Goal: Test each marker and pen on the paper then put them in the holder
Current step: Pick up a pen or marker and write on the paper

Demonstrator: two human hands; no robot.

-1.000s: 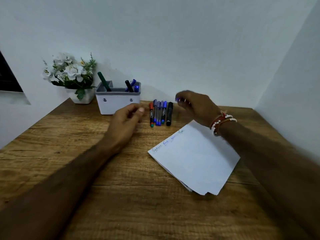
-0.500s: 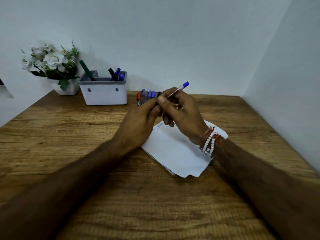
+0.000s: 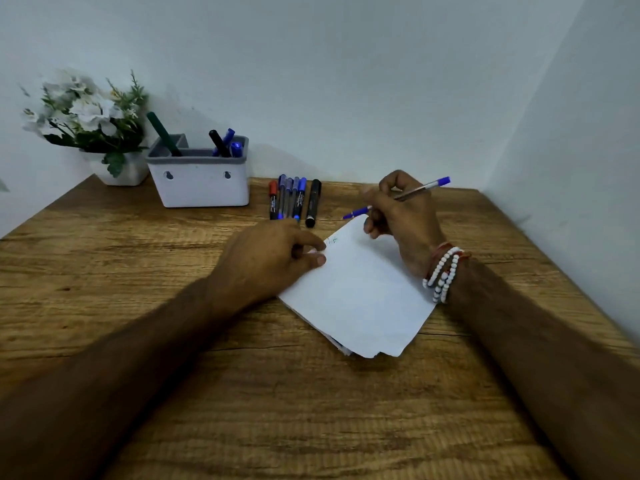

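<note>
paper (image 3: 360,299) scribble unreadable; pen (image 3: 419,189) middle hidden in right hand (image 3: 401,216)

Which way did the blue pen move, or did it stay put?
Yes. The blue pen, gripped by the right hand, went right, away from the black marker.

Both arms are reaching forward, right hand (image 3: 401,216) up with a pen (image 3: 415,192), left hand (image 3: 270,258) down low.

The right hand's fingers curl round the pen's middle. One end pokes out past the fingertips towards the left hand, and the other angles up beyond the knuckles. Beaded bracelets (image 3: 443,271) ring that wrist, which rests on the paper (image 3: 363,299). The left hand sits palm down, fingers loosely curled, thumb and fingertips touching the paper's edge just ahead of them. Both forearms are bare and run back towards the body.
</note>
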